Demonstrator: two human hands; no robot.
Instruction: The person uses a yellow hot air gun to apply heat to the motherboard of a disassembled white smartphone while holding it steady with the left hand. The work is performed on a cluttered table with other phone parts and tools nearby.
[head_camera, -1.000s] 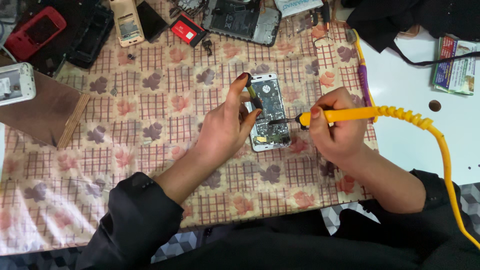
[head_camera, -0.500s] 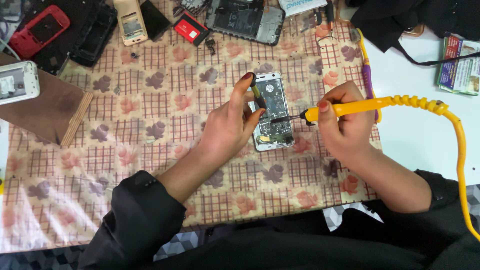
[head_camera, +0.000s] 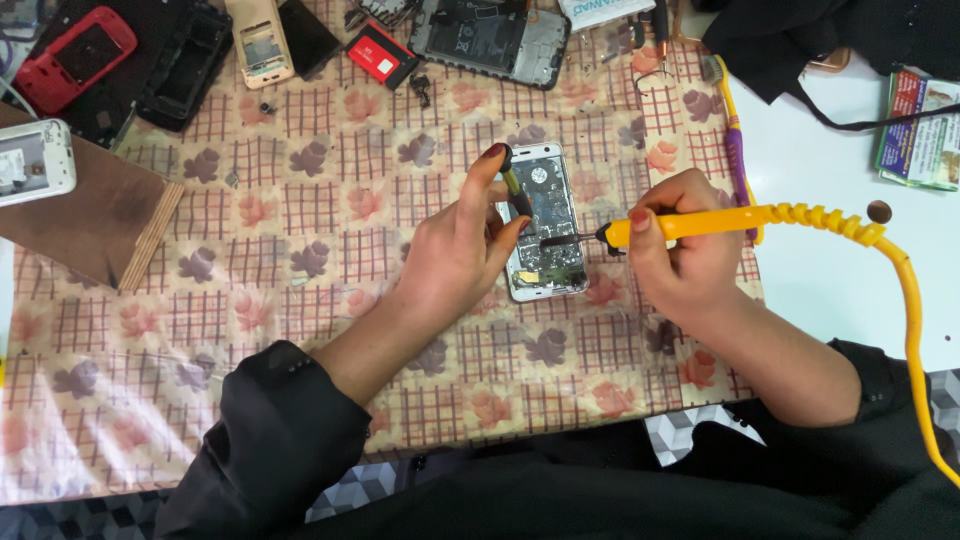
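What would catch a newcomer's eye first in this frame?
At centre, the right hand grips a yellow soldering iron whose tip meets the board of an opened white phone on the flowered tablecloth. The left hand holds a thin dark tool over that phone. More phone shells lie along the top edge, among them a red phone at top left.

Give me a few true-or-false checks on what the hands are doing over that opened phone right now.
1. The right hand holds a yellow soldering iron. True.
2. The iron's tip points at the opened phone. True.
3. The left hand is empty. False: it holds a dark slim tool over the phone.
4. The phone lies on bare white table. False: it lies on the patterned cloth.
5. The red phone lies beside the right hand. False: it lies at the far left.
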